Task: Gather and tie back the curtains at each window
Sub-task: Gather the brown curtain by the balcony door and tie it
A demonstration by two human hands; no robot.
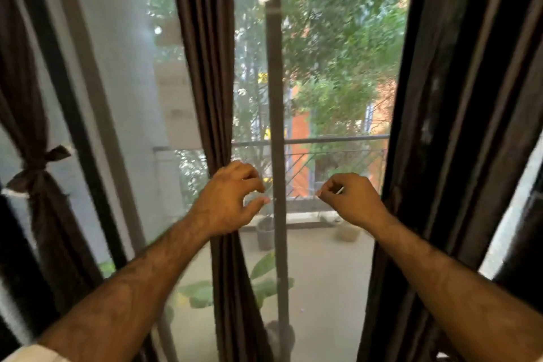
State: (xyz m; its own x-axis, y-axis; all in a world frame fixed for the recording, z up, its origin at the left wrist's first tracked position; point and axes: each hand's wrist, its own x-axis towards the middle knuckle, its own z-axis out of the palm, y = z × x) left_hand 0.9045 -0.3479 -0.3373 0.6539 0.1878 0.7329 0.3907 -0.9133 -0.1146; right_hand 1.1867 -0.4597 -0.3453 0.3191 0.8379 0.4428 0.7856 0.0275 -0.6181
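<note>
- Left hand [229,200] up in front of the middle curtain [205,67], fingers curled with thumb and forefinger nearly meeting; looks empty, but can't tell if anything thin is pinched there.
- Right hand [349,200] loosely fisted near the right curtain [458,97], pinching a small pale thing [339,191] between thumb and fingers. Too blurry to name, maybe a tie end.
- Both hands level and close together by the window's centre bar [274,97], probably lining up to work a tie round the middle curtain.
- Middle curtain hanging straight and loose, just left of the bar, untied.
- Right curtain along the window's right edge, also hanging free, no tie visible.
- Left curtain [38,185] at the far left edge already bunched and knotted with a tie [38,169], so that one looks done.
- Best guess on progress: one tied, two to go.
- Outside: railing [323,139], pot [265,232], trees.
</note>
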